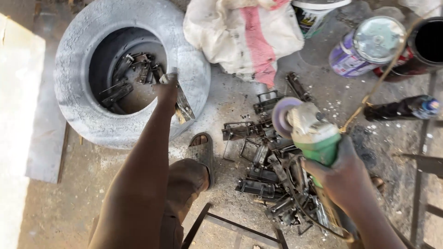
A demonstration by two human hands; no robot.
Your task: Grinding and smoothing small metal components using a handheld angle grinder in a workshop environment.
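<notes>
My left hand point(167, 90) reaches out over the rim of a grey tyre point(80, 69) and grips a flat metal bracket point(183, 105) that hangs over the tyre's edge. Inside the tyre lie several more dark metal pieces point(134, 74). My right hand point(344, 173) grips a green angle grinder point(310, 129), its worn disc point(281, 116) pointing left above a heap of welded metal brackets point(267, 170) on the ground.
A dirty white and red cloth sack point(244, 37) lies behind the heap. Paint tins point(367, 46), a black can point(427, 44) and a dark bottle point(401, 108) stand at the right. My sandalled foot point(201, 154) rests near a metal frame point(230, 226).
</notes>
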